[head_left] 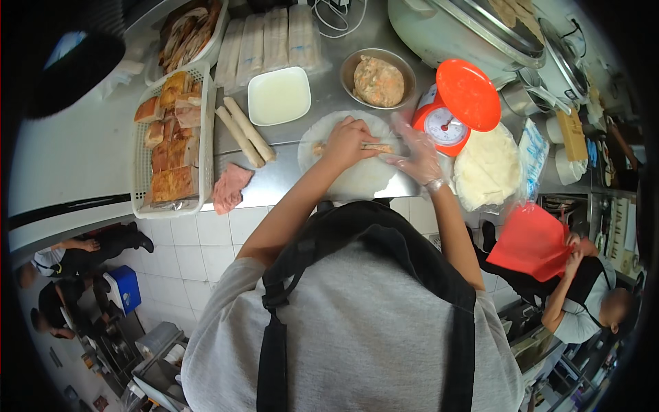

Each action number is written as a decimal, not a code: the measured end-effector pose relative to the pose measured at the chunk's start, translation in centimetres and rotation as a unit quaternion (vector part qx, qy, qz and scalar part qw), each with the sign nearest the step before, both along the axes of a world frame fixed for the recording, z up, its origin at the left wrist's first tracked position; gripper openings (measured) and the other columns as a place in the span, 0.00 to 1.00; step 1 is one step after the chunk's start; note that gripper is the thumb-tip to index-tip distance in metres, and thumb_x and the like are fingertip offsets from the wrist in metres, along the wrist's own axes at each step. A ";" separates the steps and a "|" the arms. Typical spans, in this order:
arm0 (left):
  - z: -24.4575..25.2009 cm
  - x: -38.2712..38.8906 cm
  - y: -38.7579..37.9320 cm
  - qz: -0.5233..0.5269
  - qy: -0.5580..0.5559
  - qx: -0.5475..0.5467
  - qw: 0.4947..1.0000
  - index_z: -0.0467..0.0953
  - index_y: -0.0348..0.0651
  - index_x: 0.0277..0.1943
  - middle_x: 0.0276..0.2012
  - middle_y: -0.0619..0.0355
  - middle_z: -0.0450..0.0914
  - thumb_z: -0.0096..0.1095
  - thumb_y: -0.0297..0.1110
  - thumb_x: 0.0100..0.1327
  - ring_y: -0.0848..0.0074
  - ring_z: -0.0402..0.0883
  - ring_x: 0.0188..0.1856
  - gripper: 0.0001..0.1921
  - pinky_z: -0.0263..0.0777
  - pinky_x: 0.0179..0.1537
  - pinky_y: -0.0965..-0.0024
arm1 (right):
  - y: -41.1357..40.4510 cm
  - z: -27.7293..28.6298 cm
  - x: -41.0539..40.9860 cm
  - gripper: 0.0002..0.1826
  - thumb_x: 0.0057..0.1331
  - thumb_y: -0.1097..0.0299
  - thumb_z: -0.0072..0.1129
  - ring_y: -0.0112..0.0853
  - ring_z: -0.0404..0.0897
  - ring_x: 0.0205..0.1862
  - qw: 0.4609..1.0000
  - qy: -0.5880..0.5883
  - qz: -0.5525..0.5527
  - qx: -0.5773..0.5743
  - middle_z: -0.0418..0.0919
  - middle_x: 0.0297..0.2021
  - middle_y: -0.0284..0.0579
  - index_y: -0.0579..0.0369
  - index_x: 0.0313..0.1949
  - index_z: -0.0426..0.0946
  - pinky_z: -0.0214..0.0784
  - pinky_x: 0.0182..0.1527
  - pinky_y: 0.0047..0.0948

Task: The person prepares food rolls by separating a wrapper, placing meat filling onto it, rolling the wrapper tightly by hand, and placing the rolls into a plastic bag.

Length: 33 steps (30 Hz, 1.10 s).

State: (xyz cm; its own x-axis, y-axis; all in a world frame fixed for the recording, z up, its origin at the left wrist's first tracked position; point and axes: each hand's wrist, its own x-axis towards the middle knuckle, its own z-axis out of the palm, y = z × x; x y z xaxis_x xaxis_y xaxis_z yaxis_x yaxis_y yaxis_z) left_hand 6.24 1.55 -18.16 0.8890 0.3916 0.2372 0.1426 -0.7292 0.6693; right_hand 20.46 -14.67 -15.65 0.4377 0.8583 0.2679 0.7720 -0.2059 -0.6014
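A round, thin white wrapper sheet (350, 177) lies on the steel counter before me, with a thin strip of orange-flecked filling (381, 148) across it. My left hand (352, 141), bare, rests over the strip with its fingertips at the filling. At the strip's right end is my right hand (419, 152) in a clear plastic glove, blurred, its thumb and fingers spread apart. A steel bowl (348, 86) beyond the wrapper holds a lump of the same filling (378, 81). Two finished rolls (242, 134) lie to the left, beside a square white dish (279, 96) of pale liquid.
An orange-red dial scale (446, 126) and a stack of wrappers (488, 167) stand right. A white basket (207, 154) of browned meat pieces and a pink cloth (231, 188) are left. Bagged rolls (278, 41) lie behind. A person at right holds a red sheet (533, 242).
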 end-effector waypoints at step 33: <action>-0.2 -6.5 3.0 0.028 0.065 0.076 0.995 0.86 0.61 0.43 0.38 0.65 0.73 0.75 0.45 0.45 0.69 0.70 0.47 0.18 0.62 0.49 0.63 | 6.5 -3.1 -1.9 0.17 0.50 0.53 0.69 0.42 0.74 0.49 0.962 -0.146 0.111 -0.205 0.82 0.40 0.42 0.38 0.40 0.87 0.64 0.57 0.40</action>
State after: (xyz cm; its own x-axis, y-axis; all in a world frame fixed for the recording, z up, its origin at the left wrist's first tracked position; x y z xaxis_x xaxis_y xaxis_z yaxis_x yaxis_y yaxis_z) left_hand -0.24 4.57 -18.37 0.8940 0.4092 0.1827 0.2633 -0.8096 0.5246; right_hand 18.58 -8.18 -18.79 0.1900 0.9814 -0.0293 0.9475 -0.1911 -0.2564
